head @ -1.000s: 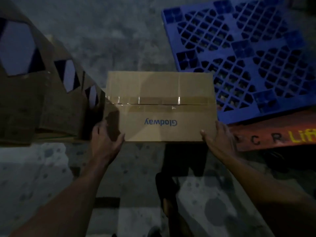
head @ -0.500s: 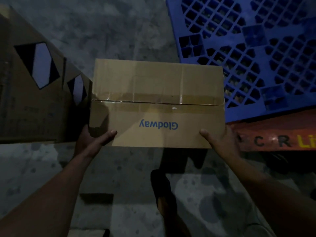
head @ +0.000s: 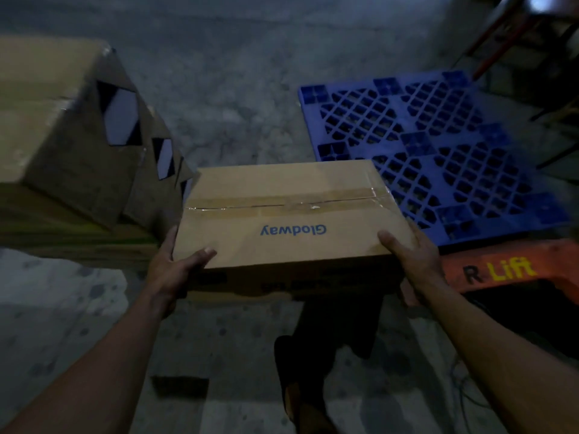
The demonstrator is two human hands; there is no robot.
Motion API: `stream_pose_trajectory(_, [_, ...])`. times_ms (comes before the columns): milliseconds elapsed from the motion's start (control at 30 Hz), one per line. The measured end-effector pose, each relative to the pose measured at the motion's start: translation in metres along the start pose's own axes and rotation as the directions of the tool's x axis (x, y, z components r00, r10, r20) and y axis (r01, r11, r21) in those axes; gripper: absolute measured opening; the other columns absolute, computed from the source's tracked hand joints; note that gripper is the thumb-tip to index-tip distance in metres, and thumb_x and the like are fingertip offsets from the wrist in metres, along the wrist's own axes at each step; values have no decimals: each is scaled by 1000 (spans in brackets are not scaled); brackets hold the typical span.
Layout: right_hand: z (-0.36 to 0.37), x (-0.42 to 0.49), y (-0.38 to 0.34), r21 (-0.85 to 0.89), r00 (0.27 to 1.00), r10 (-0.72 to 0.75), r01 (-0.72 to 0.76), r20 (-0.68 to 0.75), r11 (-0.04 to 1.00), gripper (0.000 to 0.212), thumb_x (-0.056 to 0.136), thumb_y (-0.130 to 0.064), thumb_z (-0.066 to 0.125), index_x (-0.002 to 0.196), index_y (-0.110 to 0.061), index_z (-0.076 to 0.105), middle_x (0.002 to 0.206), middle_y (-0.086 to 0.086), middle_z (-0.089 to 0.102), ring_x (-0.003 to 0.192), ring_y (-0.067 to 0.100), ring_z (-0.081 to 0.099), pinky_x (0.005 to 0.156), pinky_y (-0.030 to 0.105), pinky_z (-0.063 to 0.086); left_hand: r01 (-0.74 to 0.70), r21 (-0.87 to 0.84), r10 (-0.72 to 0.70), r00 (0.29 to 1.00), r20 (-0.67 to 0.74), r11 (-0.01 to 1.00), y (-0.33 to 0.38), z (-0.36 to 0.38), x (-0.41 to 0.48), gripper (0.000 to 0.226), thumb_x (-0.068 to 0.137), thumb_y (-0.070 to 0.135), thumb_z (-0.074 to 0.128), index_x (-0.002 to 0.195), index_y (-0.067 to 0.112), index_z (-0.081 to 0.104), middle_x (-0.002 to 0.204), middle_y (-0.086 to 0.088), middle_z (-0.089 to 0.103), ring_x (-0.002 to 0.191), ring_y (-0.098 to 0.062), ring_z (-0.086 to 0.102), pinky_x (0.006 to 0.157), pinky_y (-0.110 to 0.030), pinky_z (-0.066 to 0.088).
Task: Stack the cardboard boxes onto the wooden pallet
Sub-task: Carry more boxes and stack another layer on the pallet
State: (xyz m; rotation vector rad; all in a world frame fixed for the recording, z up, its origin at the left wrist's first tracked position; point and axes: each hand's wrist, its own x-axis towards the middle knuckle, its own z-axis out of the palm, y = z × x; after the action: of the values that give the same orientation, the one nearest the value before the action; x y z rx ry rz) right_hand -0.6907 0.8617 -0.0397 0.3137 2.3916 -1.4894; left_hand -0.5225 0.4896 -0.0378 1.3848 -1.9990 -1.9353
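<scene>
Mid-carry: left hand [head: 174, 272] and right hand [head: 415, 261] curl round cardboard box [head: 282, 211] near corners; next, lower it flat onto the wooden pallet.

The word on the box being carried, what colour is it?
Blue letters on the brown box, clearest in the head view.

I have lifted the box [head: 282, 214] towards me, so its near side now shows below the taped top. My left hand [head: 170, 274] has dropped lower on its corner, and my right hand [head: 413, 264] has curled its fingers underneath.
</scene>
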Motion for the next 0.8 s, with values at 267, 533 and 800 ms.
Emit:
stream_pose_trajectory(267, [-85, -188, -2, 38, 988, -151, 151, 9, 988, 67, 83, -37, 79, 143, -23, 52, 126, -3, 51, 112, 13, 49, 87, 31, 42, -106, -96, 104, 994, -29, 990, -32, -63, -224, 82, 75, 33, 84, 146, 40, 43, 132, 1, 55, 105, -26, 58, 67, -39, 55])
stream_pose_trajectory(533, [-107, -326, -30, -54, 908, -382, 396, 173, 916, 54, 88, -44, 72, 137, -32, 54, 115, -6, 49, 108, 16, 45, 91, 37, 38, -225, -121, 187, 947, -262, 967, -72, -145, -399, 68, 85, 31, 77, 145, 36, 45, 133, -7, 57, 105, -30, 55, 61, -35, 46])
stream_pose_trajectory(800, [-76, -421, -63, 82, 750, -486, 507, 448, 858, 64, 75, -65, 73, 131, -39, 57, 123, -3, 62, 117, 26, 58, 100, 56, 48, -328, -278, 154, 850, -504, 903, -128, -228, -541, 67, 67, 36, 90, 127, 37, 60, 117, 0, 67, 101, -23, 65, 80, -39, 56])
